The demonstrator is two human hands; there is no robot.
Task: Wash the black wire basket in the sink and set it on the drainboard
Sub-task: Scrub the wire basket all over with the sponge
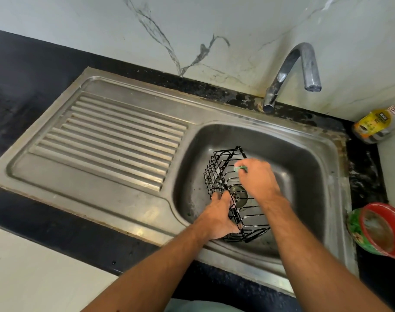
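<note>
My right hand is smeared with motion blur, so I can barely make out the small green scrubber pinched in its curled fingers; only a sliver of green shows at my fingertips, pressed against the upper wires of the black wire basket. My left hand grips the basket's near long edge, thumb on the inside, fingers wrapped outside and partly hidden behind the wires. The basket is tipped on its side inside the steel sink, directly under both hands, its thin glossy rods dotted with white suds. Through the grid, between my hands, I see part of the round metal drain; the rest is covered by my right wrist. Left of my left hand lies the ribbed, dull steel drainboard, scuffed and streaked. Beyond my right hand curves the chrome tap. Far right of my right arm, a red-lidded plastic jar is cut off by the frame edge, and a yellow-labelled bottle lies with print too small to read.
</note>
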